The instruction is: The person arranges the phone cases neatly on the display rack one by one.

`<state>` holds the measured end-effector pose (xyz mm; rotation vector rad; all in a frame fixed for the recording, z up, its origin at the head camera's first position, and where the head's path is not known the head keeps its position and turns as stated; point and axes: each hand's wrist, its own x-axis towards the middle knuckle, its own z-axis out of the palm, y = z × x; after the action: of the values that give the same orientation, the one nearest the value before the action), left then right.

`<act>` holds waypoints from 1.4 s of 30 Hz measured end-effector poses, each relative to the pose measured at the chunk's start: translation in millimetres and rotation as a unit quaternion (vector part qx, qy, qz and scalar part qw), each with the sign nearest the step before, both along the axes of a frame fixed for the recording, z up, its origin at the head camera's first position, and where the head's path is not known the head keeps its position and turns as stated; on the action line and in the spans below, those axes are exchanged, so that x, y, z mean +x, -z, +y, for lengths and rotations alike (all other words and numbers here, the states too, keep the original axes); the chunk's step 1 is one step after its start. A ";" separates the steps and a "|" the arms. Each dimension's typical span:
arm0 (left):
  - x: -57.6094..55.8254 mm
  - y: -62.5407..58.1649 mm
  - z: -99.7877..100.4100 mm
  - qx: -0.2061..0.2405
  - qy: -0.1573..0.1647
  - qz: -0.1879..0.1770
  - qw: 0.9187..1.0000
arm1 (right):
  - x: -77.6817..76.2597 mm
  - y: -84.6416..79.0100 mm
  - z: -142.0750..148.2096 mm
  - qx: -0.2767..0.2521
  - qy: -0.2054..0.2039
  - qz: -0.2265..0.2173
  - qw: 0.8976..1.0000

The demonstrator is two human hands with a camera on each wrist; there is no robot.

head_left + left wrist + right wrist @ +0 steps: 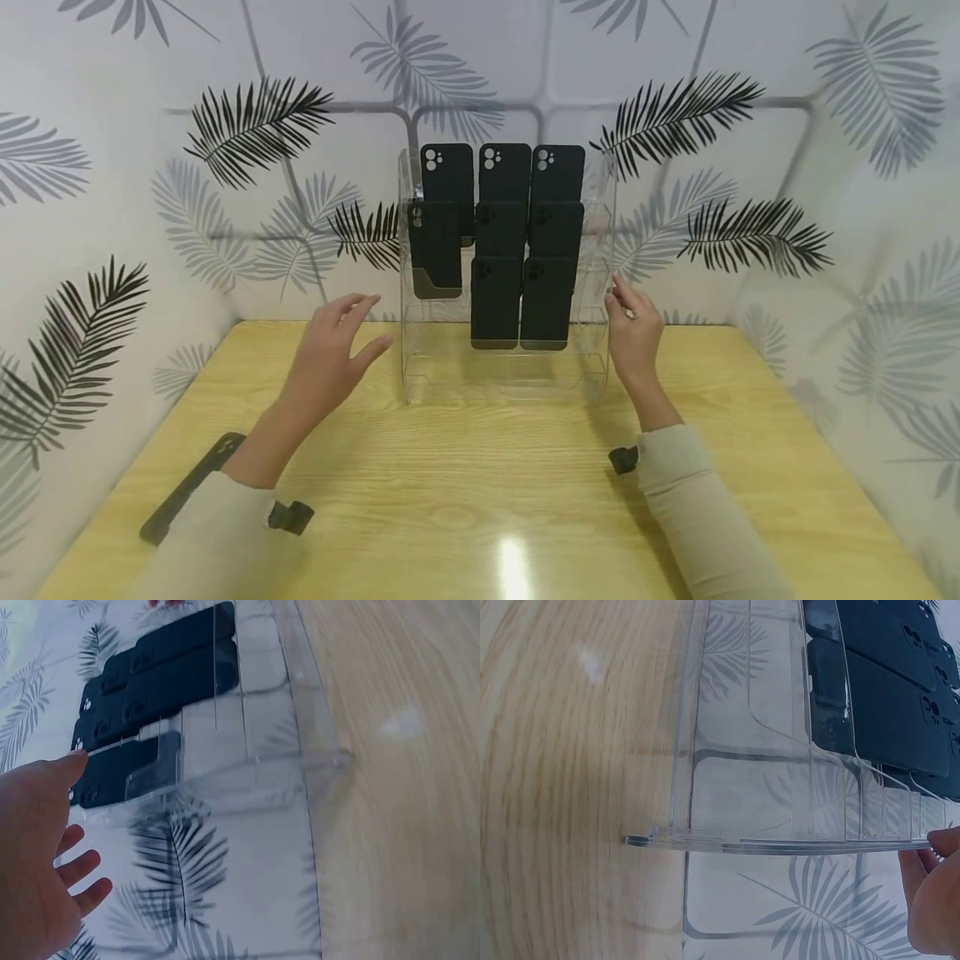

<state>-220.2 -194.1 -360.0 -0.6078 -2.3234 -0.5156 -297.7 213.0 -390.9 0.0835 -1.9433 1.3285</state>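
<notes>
A clear acrylic display rack (pixel 504 390) stands on the table with several black phone cases (pixel 495 304) leaning in its tiers. Three cases fill the top row, three the middle, and two the lowest filled row. At the rack's right side, my right hand (pixel 636 333) pinches the edge of the side panel (pixel 795 847) between thumb and fingers. My left hand (pixel 326 354) is just off the left side, thumb and fingers spread, holding nothing. In the left wrist view, the left thumb (pixel 69 766) overlaps the rack's edge by the middle-left case (pixel 127 772).
Another black phone case (pixel 187 492) lies on the wooden table (pixel 450 475) at the left, partly covered by my left forearm. Behind the rack rises a white wall (pixel 510 50) with a leaf pattern. Dark camera mounts (pixel 291 517) sit at both wrists.
</notes>
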 end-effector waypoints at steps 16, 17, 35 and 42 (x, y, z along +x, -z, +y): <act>64.3 41.8 -122.9 -0.055 -0.063 -0.226 0.971 | 1.8 -0.7 -0.6 0.007 -0.005 -0.006 1.000; 66.1 46.3 -128.3 -0.055 -0.066 -0.233 0.969 | 1.4 -0.8 -0.6 0.007 -0.003 -0.005 1.000; 71.2 91.7 -166.4 -0.101 -0.113 -0.327 0.933 | 0.4 -1.2 1.4 0.004 0.000 -0.006 1.000; 73.2 95.6 -167.8 -0.110 -0.119 -0.336 0.928 | -0.2 -1.2 -0.2 -0.004 -0.007 0.005 1.000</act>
<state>-147.0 -361.9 -455.6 -0.2530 -3.0876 -0.3853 -297.9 212.8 -389.8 0.0995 -1.9323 1.3413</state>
